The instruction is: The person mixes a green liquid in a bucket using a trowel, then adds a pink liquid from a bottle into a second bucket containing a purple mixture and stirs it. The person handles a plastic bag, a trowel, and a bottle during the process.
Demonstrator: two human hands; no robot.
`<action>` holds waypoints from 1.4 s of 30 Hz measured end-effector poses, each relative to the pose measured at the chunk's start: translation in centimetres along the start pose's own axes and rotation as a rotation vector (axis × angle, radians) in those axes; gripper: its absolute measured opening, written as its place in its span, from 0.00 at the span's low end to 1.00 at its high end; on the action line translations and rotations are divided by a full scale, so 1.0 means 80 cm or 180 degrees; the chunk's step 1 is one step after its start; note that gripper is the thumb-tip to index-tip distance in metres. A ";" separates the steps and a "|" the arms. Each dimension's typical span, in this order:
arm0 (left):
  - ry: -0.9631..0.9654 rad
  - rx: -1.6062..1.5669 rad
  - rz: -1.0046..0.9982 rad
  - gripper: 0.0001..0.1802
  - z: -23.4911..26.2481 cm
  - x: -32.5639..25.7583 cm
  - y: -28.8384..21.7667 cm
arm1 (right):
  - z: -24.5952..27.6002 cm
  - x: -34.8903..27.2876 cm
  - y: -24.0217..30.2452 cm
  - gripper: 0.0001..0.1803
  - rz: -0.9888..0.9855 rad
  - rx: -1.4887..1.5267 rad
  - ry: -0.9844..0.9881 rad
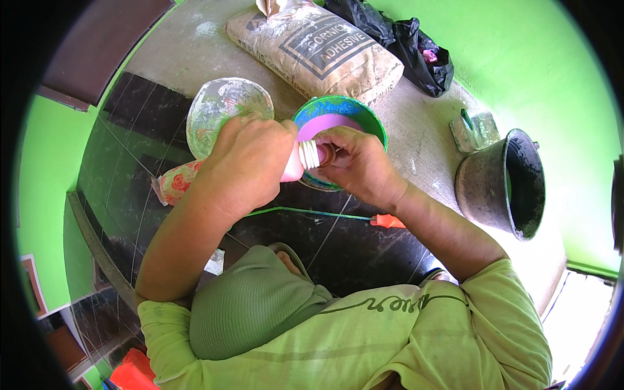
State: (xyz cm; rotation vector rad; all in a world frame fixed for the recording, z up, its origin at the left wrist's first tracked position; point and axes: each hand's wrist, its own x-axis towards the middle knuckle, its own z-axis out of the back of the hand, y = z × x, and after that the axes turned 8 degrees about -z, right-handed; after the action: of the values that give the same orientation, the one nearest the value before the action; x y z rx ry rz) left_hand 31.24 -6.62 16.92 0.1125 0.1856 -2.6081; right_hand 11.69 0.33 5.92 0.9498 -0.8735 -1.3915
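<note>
My left hand is closed around a pink bottle with a white threaded neck, which points right. At the mouth of that neck, my right hand pinches a small round brownish piece, perhaps the cap. Fingers hide part of it, and I cannot tell whether it is on the neck or apart. Just beyond and below both hands stands a green bucket with pink paint inside. To its left is a pale-smeared round container, partly behind my left hand.
An orange handle with a thin green rod lies on dark tiles. A red floral roll is by my left forearm. Farther back lie a large adhesive sack and black plastic bags. A black bucket and clear container stand right.
</note>
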 end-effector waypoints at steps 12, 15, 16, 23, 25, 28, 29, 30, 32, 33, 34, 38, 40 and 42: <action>-0.0152 -0.0489 0.0270 0.32 -0.002 -0.001 0.017 | 0.018 -0.003 0.010 0.23 -0.0307 0.0706 0.0317; -0.0193 -0.0683 0.0357 0.32 -0.005 -0.002 0.023 | 0.026 -0.001 0.015 0.23 -0.0318 0.0596 0.0303; -0.0212 -0.0756 0.0375 0.32 -0.007 -0.002 0.024 | 0.029 -0.001 0.014 0.23 -0.0366 0.0447 0.0275; -0.0178 -0.0835 0.0369 0.31 -0.007 -0.006 0.031 | 0.051 0.015 0.016 0.25 -0.0170 -0.1814 -0.0055; -0.0192 -0.0767 0.0368 0.30 -0.008 -0.007 0.031 | 0.051 0.018 0.019 0.22 -0.0019 -0.2486 -0.0072; -0.0115 -0.0769 0.0435 0.30 -0.009 -0.006 0.033 | 0.056 0.023 0.043 0.15 0.0205 -0.3344 0.0076; -0.0150 -0.0771 0.0408 0.30 -0.011 -0.007 0.033 | 0.056 0.024 0.049 0.14 0.0288 -0.3487 0.0102; -0.0186 -0.0774 0.0381 0.30 -0.012 -0.007 0.033 | 0.057 0.025 0.055 0.14 0.0373 -0.3631 0.0128; -0.0230 -0.0759 0.0363 0.30 -0.014 -0.009 0.034 | 0.060 0.023 0.064 0.18 0.0785 -0.3549 -0.0116; -0.0237 -0.0743 0.0370 0.30 -0.015 -0.009 0.034 | 0.063 0.021 0.069 0.20 0.0990 -0.3502 -0.0239; -0.0249 -0.0727 0.0363 0.30 -0.015 -0.008 0.034 | 0.067 0.018 0.077 0.21 0.1051 -0.3499 -0.0281; -0.0171 -0.0865 0.0404 0.30 -0.015 -0.008 0.034 | 0.081 0.007 0.117 0.21 0.1427 -0.3373 -0.0520; -0.0144 -0.0888 0.0407 0.30 -0.013 -0.007 0.032 | 0.086 0.004 0.136 0.20 0.1651 -0.3344 -0.0742; -0.0077 -0.0867 0.0443 0.30 -0.013 -0.007 0.033 | 0.087 0.005 0.147 0.20 0.1864 -0.3370 -0.1012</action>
State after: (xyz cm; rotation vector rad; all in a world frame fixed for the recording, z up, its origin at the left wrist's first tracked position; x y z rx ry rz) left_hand 33.11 -8.41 15.70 -0.0025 0.5030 -2.4187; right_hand 9.85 -0.73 19.45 -0.3240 -0.4452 -1.2297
